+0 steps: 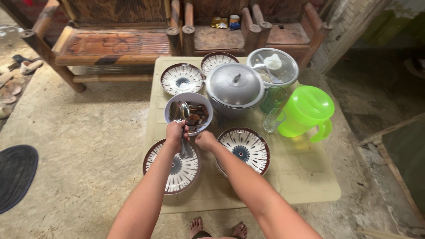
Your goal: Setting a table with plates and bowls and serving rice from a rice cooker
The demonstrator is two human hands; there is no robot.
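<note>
Spoons gripped over plates on a low table

Low table (305, 177) set with big lidded pot (233, 86), green jug (306, 110) to its right, glass-lidded bowl (272, 66) behind holding white food; four patterned plates (248, 148), all bare; bowl (189, 113) in front of pot holding dark pieces; two glasses (273, 108) between pot and jug. Left hand (176, 132) clenched tight round spoons (179, 113), handles running down through fist over near-left plate, long axis nearly upright, heads pointing up and away above bowl's rim. Right hand (206, 140) curled just beside, at bowl's near edge; whether holding anything, cannot tell
</note>
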